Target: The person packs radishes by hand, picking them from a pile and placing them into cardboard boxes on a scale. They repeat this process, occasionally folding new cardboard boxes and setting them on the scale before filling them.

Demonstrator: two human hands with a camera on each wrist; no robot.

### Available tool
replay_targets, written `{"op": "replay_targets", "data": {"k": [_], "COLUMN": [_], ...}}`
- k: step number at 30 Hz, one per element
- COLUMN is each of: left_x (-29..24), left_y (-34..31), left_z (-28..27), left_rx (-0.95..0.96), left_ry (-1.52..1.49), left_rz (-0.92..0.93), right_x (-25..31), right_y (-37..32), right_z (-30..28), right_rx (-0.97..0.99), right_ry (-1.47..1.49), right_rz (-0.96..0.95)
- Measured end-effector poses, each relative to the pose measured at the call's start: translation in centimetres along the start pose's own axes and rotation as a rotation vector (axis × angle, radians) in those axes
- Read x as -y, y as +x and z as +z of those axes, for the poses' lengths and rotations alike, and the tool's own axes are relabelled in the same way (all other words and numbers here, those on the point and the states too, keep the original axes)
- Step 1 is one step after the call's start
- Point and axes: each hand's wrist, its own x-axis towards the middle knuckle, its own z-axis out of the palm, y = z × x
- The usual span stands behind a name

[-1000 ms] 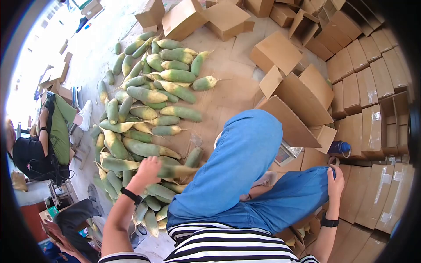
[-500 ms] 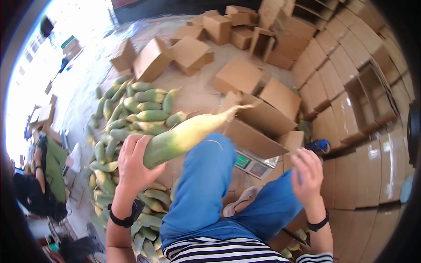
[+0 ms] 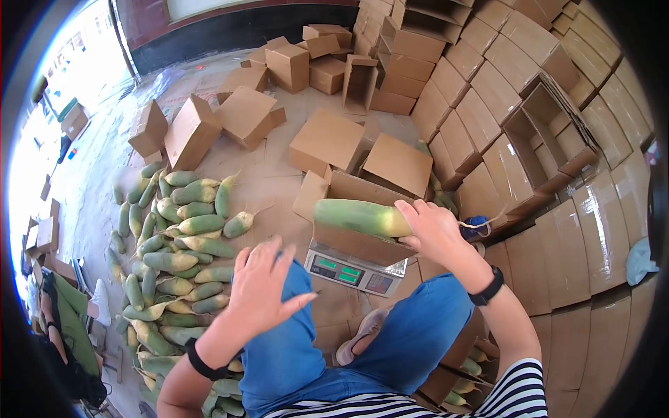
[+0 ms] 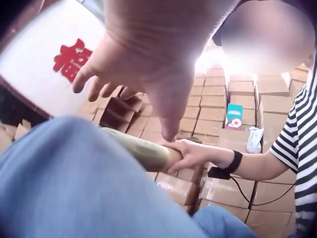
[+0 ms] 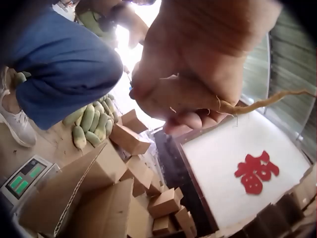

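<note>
A large green and pale-yellow radish (image 3: 355,217) lies level above the open carton (image 3: 348,244) on the scale (image 3: 352,270). My right hand (image 3: 435,230) grips its root end, the thin root trailing past the wrist. In the right wrist view, the right hand (image 5: 198,64) wraps the pale end, its root (image 5: 262,102) sticking out. My left hand (image 3: 263,289) is over my left knee, fingers spread and holding nothing. The left wrist view shows the left hand (image 4: 148,59) with loose fingers, apart from the radish (image 4: 138,150).
A pile of radishes (image 3: 174,261) covers the floor at the left. Stacked cartons (image 3: 481,90) form a wall at the right, with a blue bottle (image 3: 475,226) beside them. Loose cartons (image 3: 191,132) stand farther back. Another person (image 3: 70,313) sits at the far left.
The radish has passed from my left hand to my right and moved rightward over the carton. My left hand has let go. The head view has turned toward the cartons.
</note>
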Motion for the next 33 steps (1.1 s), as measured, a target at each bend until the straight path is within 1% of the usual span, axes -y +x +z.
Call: {"op": "replay_targets", "data": {"k": [1,2,4,5,7,8,10,14,16,17,19,20,21,23,24,25,27,28,30,31,33], "left_x": [0.2,0.5,0.9,1.0,1.3,1.4,1.6,1.7,1.8,1.9,1.9,1.9,1.9,1.9,1.9,1.8,1.9,1.9,1.9,1.9,1.9], "left_y": [-0.3,-0.3,-0.2,-0.2,0.0,0.1,0.2,0.5,0.6,0.5,0.6,0.7,0.6,0.4,0.4,0.3,0.0,-0.1,-0.3,-0.4,-0.6], "left_z": [0.8,1.3,2.0,2.1,2.0,2.0,2.1,1.8,1.8,1.8,1.9,1.9,2.0,2.0,2.0,1.9,1.9,1.8,1.8,1.7,1.6], "left_rx": [0.074,0.077,0.047,0.052,0.021,0.027,0.02,0.021,0.019,0.025,0.022,0.025,0.014,0.006,-0.004,-0.015,-0.022,-0.031,-0.033,-0.039,-0.022], "left_ry": [0.111,0.112,0.076,0.077,0.05,0.053,0.027,0.021,0.015,0.014,0.01,0.006,0.011,0.014,0.02,0.026,0.024,0.022,0.029,0.04,0.035], "left_rz": [0.028,0.027,-0.037,-0.044,-0.024,-0.024,-0.036,-0.05,-0.048,-0.051,-0.06,-0.059,-0.056,-0.054,-0.052,-0.05,-0.048,-0.044,-0.042,-0.04,-0.046], "right_x": [-0.9,-1.7,-2.9,-3.3,-4.0,-4.3,-4.7,-5.6,-5.6,-5.4,-4.6,-4.7,-4.6,-4.3,-4.3,-4.2,-4.3,-4.4,-4.3,-3.9,-3.0], "right_y": [0.5,1.2,2.8,3.6,5.3,6.0,7.0,6.9,6.7,6.6,6.5,6.3,6.0,5.4,4.8,4.0,1.8,0.3,-3.5,-5.2,-8.5], "right_z": [1.7,3.4,6.8,8.4,11.2,12.4,14.7,18.8,19.0,19.1,18.1,18.5,18.0,15.4,13.9,12.2,8.9,7.8,5.9,4.8,3.4], "right_rx": [0.104,0.104,0.343,0.346,0.492,0.494,0.576,0.592,0.599,0.604,0.569,0.537,0.542,0.352,0.292,0.295,0.206,0.211,-0.004,0.009,0.002], "right_ry": [-0.011,-0.008,0.018,0.022,0.088,0.094,0.207,0.263,0.263,0.266,0.155,0.083,0.083,-0.015,0.007,0.008,0.216,0.219,0.262,0.272,0.353], "right_rz": [0.067,0.067,0.176,0.17,0.185,0.185,0.159,0.174,0.311,0.31,0.282,0.237,0.237,0.188,0.186,0.185,0.215,0.218,0.178,0.183,0.333]}}
